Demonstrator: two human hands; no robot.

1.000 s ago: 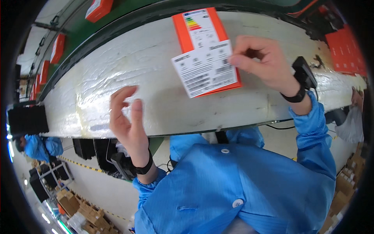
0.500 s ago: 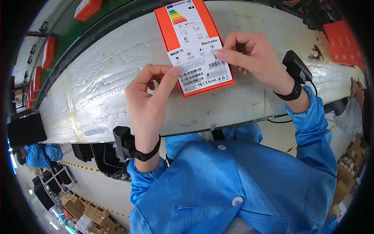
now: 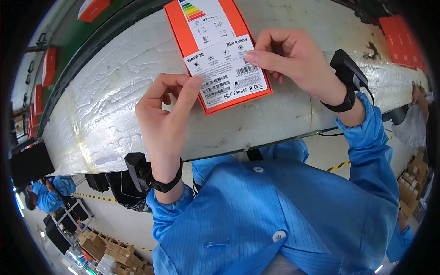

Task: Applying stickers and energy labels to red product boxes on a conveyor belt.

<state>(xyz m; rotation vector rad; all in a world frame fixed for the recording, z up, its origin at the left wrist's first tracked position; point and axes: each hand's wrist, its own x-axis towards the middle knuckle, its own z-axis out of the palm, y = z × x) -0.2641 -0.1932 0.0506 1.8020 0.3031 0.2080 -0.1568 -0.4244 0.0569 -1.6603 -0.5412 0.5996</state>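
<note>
head view: an orange-red box (image 3: 214, 44) lies on the pale, film-covered table (image 3: 243, 126), in front of the person and between the 2 hands, with its top leaning to the left and cut off by the upper edge. it is flat and rectangular, with crisp edges and a thin orange strip showing below its printing. down the upper middle of its face runs a narrower white panel with stepped bars, passing from green through yellow to red, and small black symbols beneath them. over the lower part spreads a wide white label (image 3: 224, 75), set slantwise along with the box, carrying a row of little icons, fine black print, stacked barcodes at its left and 1 more at its right.

the left hand (image 3: 162, 112) has its thumb tip on the label's left margin, the index finger bent close to it and the others curled under. the right hand (image 3: 293, 59) sets its thumb tip on the label's right part, the fingers curled at the box's right edge. whether either hand pinches the label or merely touches it, i cannot tell.

both wrists wear black bands, and blue sleeves cover the forearms. more orange boxes (image 3: 403, 43) stand at the table's right end. at far left, a co-worker in blue (image 3: 55, 195) is near the table's end.
</note>
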